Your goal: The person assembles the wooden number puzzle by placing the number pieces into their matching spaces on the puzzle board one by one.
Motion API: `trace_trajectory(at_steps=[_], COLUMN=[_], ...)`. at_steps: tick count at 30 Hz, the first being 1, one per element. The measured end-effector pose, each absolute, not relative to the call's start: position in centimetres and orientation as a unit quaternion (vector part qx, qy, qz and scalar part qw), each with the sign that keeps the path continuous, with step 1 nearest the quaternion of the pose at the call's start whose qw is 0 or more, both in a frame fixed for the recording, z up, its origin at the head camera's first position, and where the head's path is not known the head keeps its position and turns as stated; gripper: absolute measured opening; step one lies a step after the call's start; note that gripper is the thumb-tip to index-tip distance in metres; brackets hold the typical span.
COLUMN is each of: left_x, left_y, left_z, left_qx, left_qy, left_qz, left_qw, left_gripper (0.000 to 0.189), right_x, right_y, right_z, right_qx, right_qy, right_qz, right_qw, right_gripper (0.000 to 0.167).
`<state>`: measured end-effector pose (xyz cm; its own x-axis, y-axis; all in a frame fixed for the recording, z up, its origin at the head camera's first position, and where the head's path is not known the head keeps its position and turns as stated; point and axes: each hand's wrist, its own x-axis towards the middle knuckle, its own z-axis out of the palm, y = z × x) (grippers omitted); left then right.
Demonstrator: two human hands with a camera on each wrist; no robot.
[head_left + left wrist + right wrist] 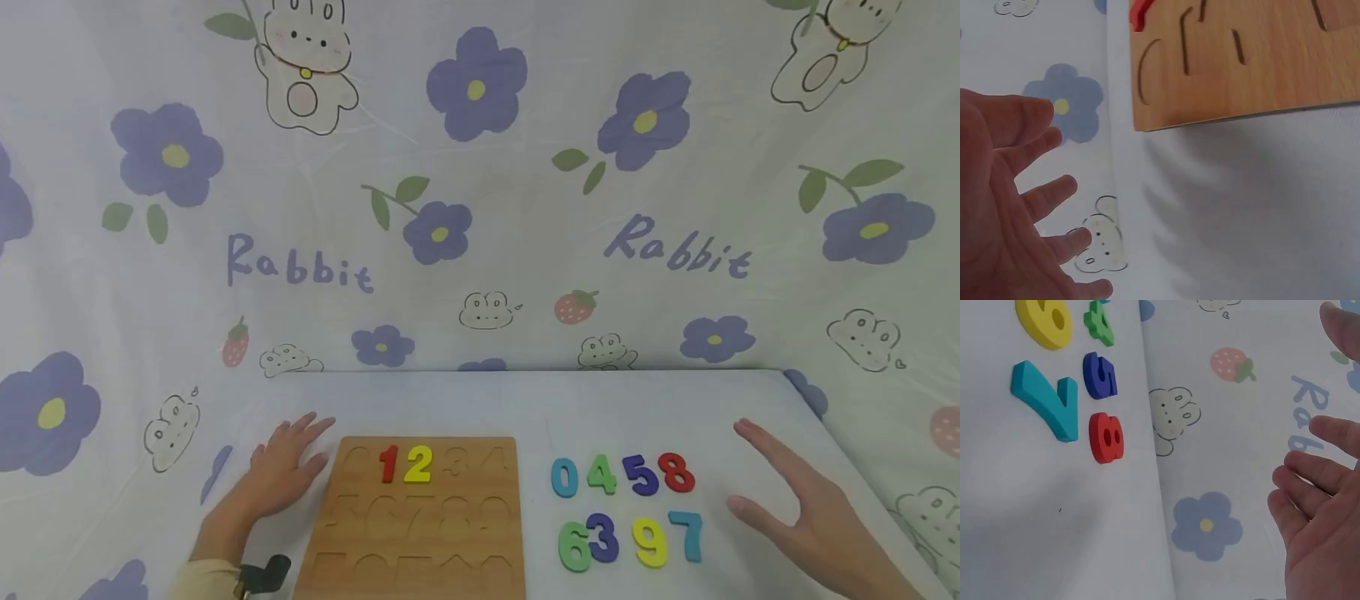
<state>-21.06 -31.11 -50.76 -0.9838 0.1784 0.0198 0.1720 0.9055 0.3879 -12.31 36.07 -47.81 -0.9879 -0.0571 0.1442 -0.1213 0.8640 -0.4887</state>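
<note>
My left hand is held with fingers spread beside the upper left edge of a wooden number board, holding nothing. In the board's top row sit a red number 1 and a yellow number 2; the other recesses show bare wood. My right hand, fingers extended and thumb apart, is right of the loose numbers and holds nothing. Nearest to it are a light blue 7 and a red 8. The right wrist view shows the red 8 and blue 7 left of the hand.
Other loose numbers lie in two rows: blue 0, green 4, purple 5, green 6, purple 3, yellow 9. The white table ends at a rabbit-and-flower printed cloth.
</note>
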Motion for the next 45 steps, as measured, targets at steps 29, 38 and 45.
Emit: trace_trajectory(at_steps=[29,38,45], left_x=[-23.4,-23.4,-23.4], left_y=[-30.7,-30.5,-30.6], left_z=[-53.8,-53.5,-53.6], left_qx=[0.066,0.064,0.066], left_qy=[0.965,0.961,0.959], left_qz=[0.205,0.220,0.230], left_qw=[0.150,0.154,0.151], left_gripper=[0.072,0.072,0.072], right_x=[-11.3,-11.0,-11.6], right_y=[36.0,35.9,35.4], right_z=[-49.2,-51.7,-53.1], right_qx=[0.050,0.015,-0.033], right_qy=[-0.965,-0.954,-0.935], right_qz=[0.258,0.296,0.332], right_qw=[0.013,-0.052,-0.119], right_gripper=[0.100,0.097,0.102])
